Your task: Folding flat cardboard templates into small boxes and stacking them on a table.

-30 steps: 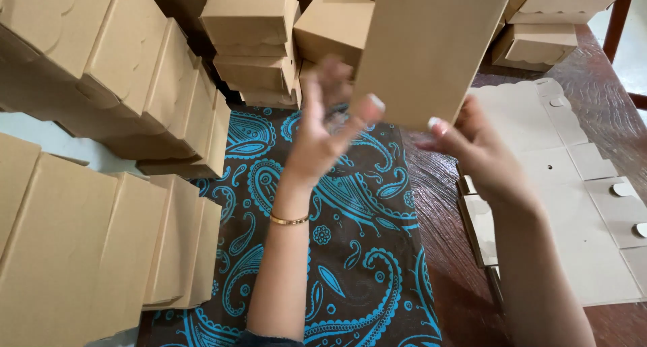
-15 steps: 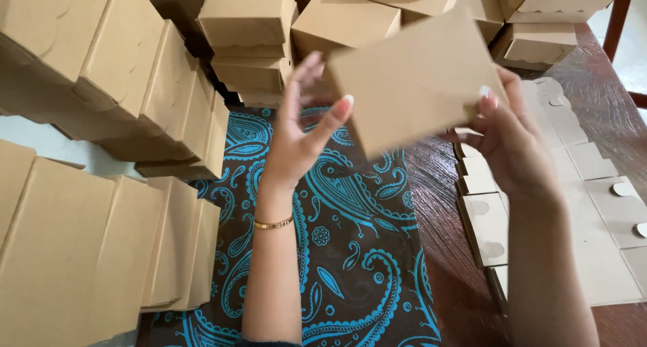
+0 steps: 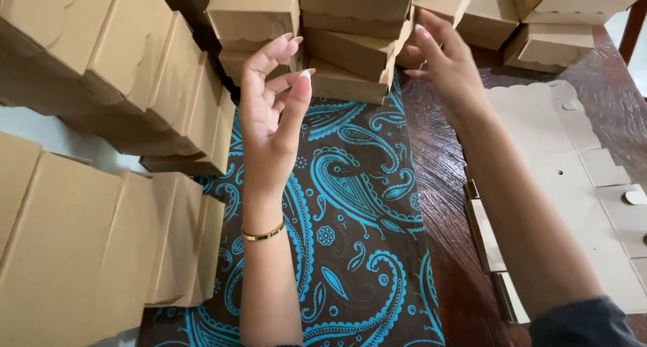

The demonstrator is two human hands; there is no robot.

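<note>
A dark wooden tabletop (image 3: pixel 438 185) carries everything here, and a brown cloth with a turquoise paisley pattern (image 3: pixel 350 205) lies over its middle. Folded brown cardboard boxes crowd the left: a leaning row of them (image 3: pixel 128 71) runs along the upper left, and a second bank (image 3: pixel 81 246) fills the lower left, its edge resting on the cloth. Across the far side stands a stack of closed boxes (image 3: pixel 350 44) with scalloped lid edges, with more boxes (image 3: pixel 573 17) at the upper right. On the right, flat unfolded box blanks (image 3: pixel 573 185) lie in a pile on the bare wood, just beside the right forearm.

The left hand (image 3: pixel 269 124) is raised over the cloth, palm turned toward the middle, fingers spread and loosely curled, holding nothing; it hangs just in front of the stacked boxes without touching them. A thin gold bangle (image 3: pixel 264 233) circles its wrist. The right hand (image 3: pixel 448 64) is also open and empty, fingers extended toward the stack, its fingertips close to the edge of the nearest closed box; whether they touch it cannot be told.
</note>
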